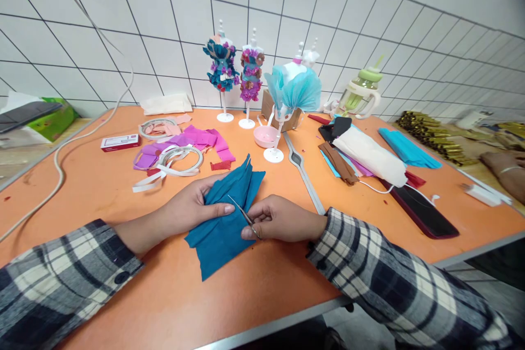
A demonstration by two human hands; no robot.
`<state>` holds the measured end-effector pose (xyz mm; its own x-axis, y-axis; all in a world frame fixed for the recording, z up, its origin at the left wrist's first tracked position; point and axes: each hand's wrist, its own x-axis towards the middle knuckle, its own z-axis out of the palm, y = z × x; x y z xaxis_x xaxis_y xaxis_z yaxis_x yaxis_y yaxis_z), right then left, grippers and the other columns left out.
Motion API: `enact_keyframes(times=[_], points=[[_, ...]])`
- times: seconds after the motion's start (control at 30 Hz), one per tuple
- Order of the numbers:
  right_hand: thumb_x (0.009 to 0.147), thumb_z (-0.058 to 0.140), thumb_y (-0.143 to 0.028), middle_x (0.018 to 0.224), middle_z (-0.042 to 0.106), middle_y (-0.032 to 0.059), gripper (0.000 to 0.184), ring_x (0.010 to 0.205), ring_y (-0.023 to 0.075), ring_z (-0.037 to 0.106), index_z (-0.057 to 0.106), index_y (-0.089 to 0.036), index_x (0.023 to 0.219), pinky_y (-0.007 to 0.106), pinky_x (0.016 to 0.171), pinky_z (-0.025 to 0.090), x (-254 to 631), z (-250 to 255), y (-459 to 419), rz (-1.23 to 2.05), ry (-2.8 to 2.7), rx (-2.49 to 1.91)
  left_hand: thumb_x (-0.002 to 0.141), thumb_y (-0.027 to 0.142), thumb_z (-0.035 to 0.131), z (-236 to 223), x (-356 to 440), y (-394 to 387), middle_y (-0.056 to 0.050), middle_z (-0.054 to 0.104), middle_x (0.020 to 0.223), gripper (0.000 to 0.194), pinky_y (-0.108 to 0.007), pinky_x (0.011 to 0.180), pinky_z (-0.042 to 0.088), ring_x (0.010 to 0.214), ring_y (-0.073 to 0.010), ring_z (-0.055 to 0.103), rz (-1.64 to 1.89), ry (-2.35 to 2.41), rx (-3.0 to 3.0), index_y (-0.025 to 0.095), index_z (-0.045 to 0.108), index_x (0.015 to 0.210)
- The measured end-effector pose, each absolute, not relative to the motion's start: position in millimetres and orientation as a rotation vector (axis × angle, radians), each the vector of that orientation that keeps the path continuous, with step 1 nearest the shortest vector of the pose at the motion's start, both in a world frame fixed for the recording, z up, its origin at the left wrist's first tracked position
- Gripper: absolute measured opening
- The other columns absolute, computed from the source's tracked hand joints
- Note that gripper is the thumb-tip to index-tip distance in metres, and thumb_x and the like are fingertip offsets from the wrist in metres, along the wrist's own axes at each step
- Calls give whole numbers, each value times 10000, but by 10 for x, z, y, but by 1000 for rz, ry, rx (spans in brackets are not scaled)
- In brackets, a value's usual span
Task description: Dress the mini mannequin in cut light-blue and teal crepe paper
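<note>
A folded sheet of teal crepe paper [227, 238] is pinched in my left hand [191, 202], thumb on top and the other fingers mostly hidden behind it. My right hand [281, 219] is closed around the handles of small metal scissors [243, 212]. Their slim blades point up and left, lying over the paper beside my left thumb. From this angle I cannot tell whether the blades are cutting into the sheet. The paper hangs just above the orange table [172, 295], one corner pointing toward me.
Behind my hands stand small dress forms in paper, one with light blue ruffles [301, 90], beside a pink bowl [266, 135]. Left are tape rolls [192, 161] and a red box [120, 143]. Right lie a phone [422, 210], crepe rolls [410, 147] and a bottle [363, 90]. Another person's hand [502, 169] shows far right.
</note>
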<state>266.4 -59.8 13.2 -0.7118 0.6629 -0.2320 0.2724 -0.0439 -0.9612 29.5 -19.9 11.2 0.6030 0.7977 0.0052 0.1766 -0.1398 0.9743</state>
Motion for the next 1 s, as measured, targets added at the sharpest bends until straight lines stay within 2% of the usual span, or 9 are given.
enact_keyframes(times=[0.3, 0.57, 0.73, 0.9, 1.0], points=[[721, 785, -645, 663, 411, -55, 533, 622, 86, 332, 584, -152, 748, 242, 576, 267, 2650, 151, -603, 1829, -1928, -1000, 751, 485, 826, 120, 306, -216, -19, 710, 853, 435, -271, 707, 555, 757, -192, 644, 642, 847, 1682, 171, 678, 1013], [732, 779, -638, 669, 458, -51, 527, 635, 90, 385, 581, -150, 748, 236, 580, 294, 2649, 145, -604, 1824, -1942, -1015, 762, 422, 819, 129, 315, -216, -20, 716, 898, 426, -290, 767, 565, 823, -210, 666, 636, 827, 1716, 175, 671, 1076], [710, 789, -645, 658, 416, -54, 544, 634, 88, 366, 554, -154, 709, 240, 574, 268, 2647, 142, -596, 1814, -1940, -1009, 762, 426, 816, 140, 325, -213, -28, 725, 903, 423, -315, 810, 570, 884, -239, 682, 627, 823, 1738, 178, 689, 1080], [720, 788, -639, 622, 355, -70, 544, 596, 74, 321, 535, -158, 690, 236, 542, 227, 2660, 175, -610, 1805, -1946, -1017, 759, 480, 816, 130, 327, -212, -73, 747, 1088, 597, -348, 870, 571, 988, -278, 692, 615, 829, 1759, 186, 668, 1256], [723, 787, -641, 587, 337, -80, 548, 569, 68, 315, 521, -163, 679, 232, 525, 215, 2660, 203, -616, 1819, -1939, -1027, 764, 509, 806, 125, 326, -213, -74, 749, 1101, 661, -341, 843, 581, 970, -273, 696, 600, 820, 1752, 189, 640, 1318]])
